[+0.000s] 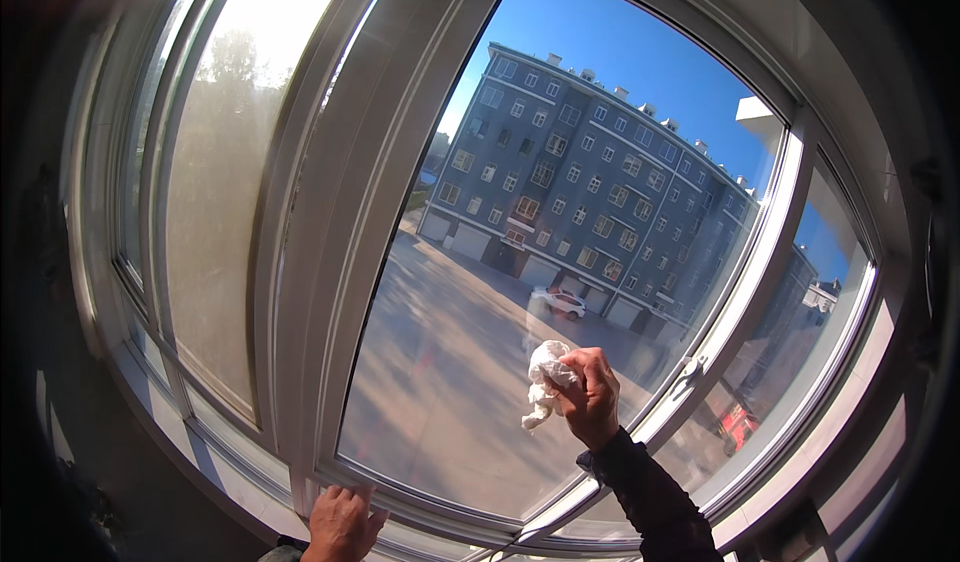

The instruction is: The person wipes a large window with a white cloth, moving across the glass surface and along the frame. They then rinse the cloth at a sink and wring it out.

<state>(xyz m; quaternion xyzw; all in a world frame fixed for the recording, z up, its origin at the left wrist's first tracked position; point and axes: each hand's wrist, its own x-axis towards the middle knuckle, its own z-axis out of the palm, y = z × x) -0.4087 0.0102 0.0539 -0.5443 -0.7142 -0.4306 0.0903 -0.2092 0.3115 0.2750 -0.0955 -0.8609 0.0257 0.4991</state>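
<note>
A crumpled white tissue (548,370) is bunched in my right hand (592,397), which is closed around it in front of the large window pane (450,402). One end of the tissue dangles below my fingers. Whether it presses on the glass is hard to tell. My left hand (343,524) rests at the bottom of the white window frame (430,510), near its lower left corner. Its thumb stands apart from the fingers, and nothing shows in it.
A window handle (686,374) sticks out from the frame's right upright. Sunlit, hazy glass (220,232) lies to the left beyond a wide post (335,222). A narrower pane (780,362) stands at right. Outside are a grey building (590,182) and a white car (560,303).
</note>
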